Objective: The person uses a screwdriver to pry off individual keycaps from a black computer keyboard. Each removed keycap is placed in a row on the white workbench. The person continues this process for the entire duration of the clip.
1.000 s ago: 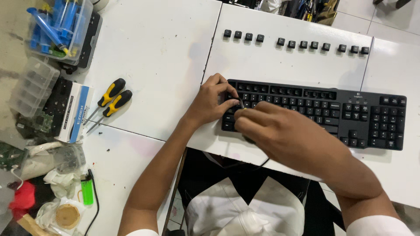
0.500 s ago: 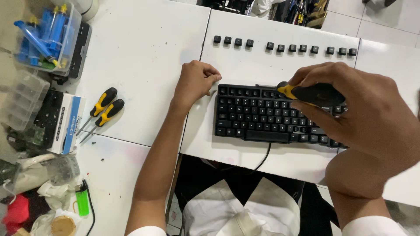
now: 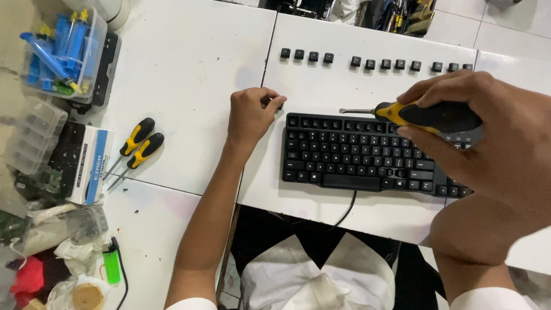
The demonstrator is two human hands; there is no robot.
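A black keyboard (image 3: 367, 155) lies on the white table (image 3: 183, 69) in front of me, its cable running off the near edge. My right hand (image 3: 488, 149) is raised close to the camera and grips a yellow and black screwdriver (image 3: 413, 115), its tip pointing left above the keyboard's top row. My left hand (image 3: 249, 112) rests on the table just left of the keyboard's top left corner, fingers curled around a small black keycap (image 3: 280, 105). A row of loose black keycaps (image 3: 373, 60) lines the table beyond the keyboard.
Two yellow and black screwdrivers (image 3: 138, 146) lie to the left. Farther left are a clear bin of blue syringes (image 3: 60, 49), a clear parts box (image 3: 31, 140), a white and blue carton (image 3: 92, 163), a green lighter (image 3: 111, 264) and crumpled bags.
My right hand lifted the screwdriver off the keyboard toward the camera and right. My left hand drew away from the keys to the table at the keyboard's top left corner.
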